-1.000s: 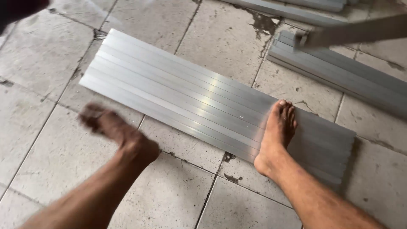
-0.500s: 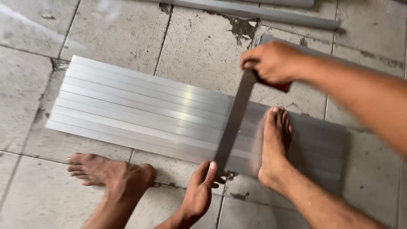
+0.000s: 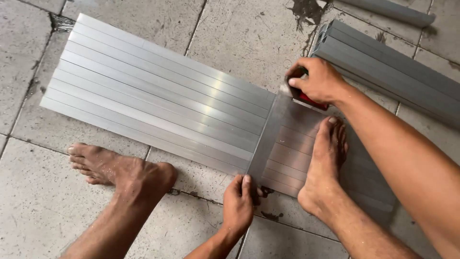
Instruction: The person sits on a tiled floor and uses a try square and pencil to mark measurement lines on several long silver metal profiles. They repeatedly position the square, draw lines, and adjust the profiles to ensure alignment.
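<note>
A row of aluminium profiles (image 3: 158, 103) lies side by side flat on the tiled floor (image 3: 43, 211), running from the upper left toward the lower right; a metal square (image 3: 266, 136) lies across them, its flat blade spanning the whole width of the row from the far edge to the near edge; the right hand (image 3: 318, 81) is closed over the far end of the square, fingers wrapped around its red-backed stock just beyond the top edge of the profiles; the left hand (image 3: 238, 204) grips the near end of the blade, thumb pressed on top where the blade overhangs the closest profile, fingers curled beneath; the blade thus sits directly between the two hands, touching both; the right foot (image 3: 326, 165) stands on the profiles just to the right of the blade, toes pointing toward the right hand; the left foot (image 3: 122, 168) rests on the floor just beside the near edge of the row, well left of the blade; a second bundle of grey profiles (image 3: 393, 67) lies apart at the upper right, behind the right forearm.
</note>
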